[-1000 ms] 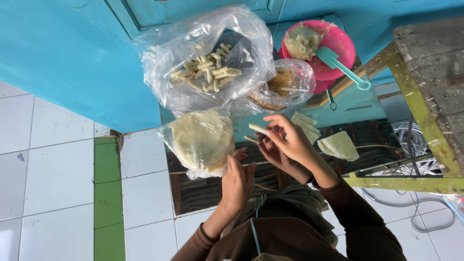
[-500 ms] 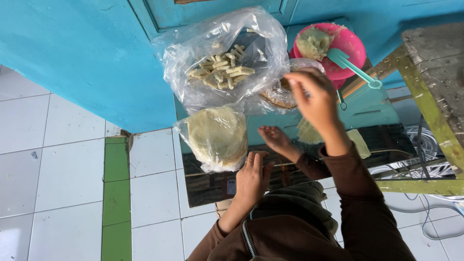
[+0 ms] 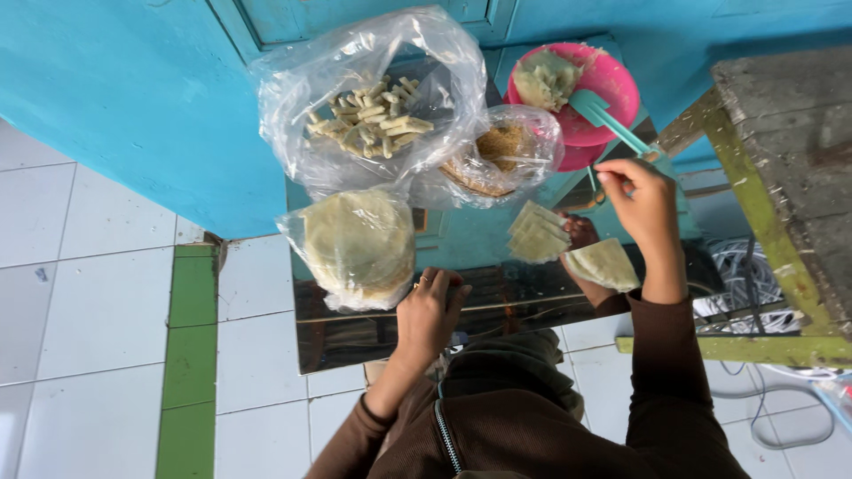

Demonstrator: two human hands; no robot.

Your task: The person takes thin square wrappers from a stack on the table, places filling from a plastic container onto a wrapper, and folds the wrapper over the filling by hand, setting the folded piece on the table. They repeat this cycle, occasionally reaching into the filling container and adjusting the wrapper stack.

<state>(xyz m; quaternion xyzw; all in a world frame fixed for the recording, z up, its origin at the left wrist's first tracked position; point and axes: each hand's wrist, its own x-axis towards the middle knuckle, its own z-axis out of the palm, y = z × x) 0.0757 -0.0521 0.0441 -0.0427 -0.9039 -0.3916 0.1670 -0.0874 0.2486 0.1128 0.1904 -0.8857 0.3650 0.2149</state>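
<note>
My right hand [image 3: 641, 202] is pinched on the handle end of a teal spoon [image 3: 609, 121] whose bowl lies in a pink bowl [image 3: 612, 75] of pale filling. My left hand [image 3: 429, 312] rests empty on the shiny reflective tray [image 3: 479, 302], beside a clear bag of round pale wrappers [image 3: 358, 244]. A folded triangular wrapper [image 3: 603, 263] and a small stack of cut wrappers [image 3: 536, 232] lie on the tray below my right hand. A large clear bag of rolled sticks [image 3: 373, 124] sits at the back.
A smaller bag with brown filling [image 3: 502, 146] leans between the rolls bag and the pink bowl. A worn wooden table with a green frame [image 3: 772, 204] stands at the right. A blue wall [image 3: 133, 106] and white floor tiles [image 3: 89, 310] lie to the left.
My right hand carried a rolled stick up toward the bag of rolls, then swung right and took the teal spoon's handle. My left hand dropped to the tray's edge.
</note>
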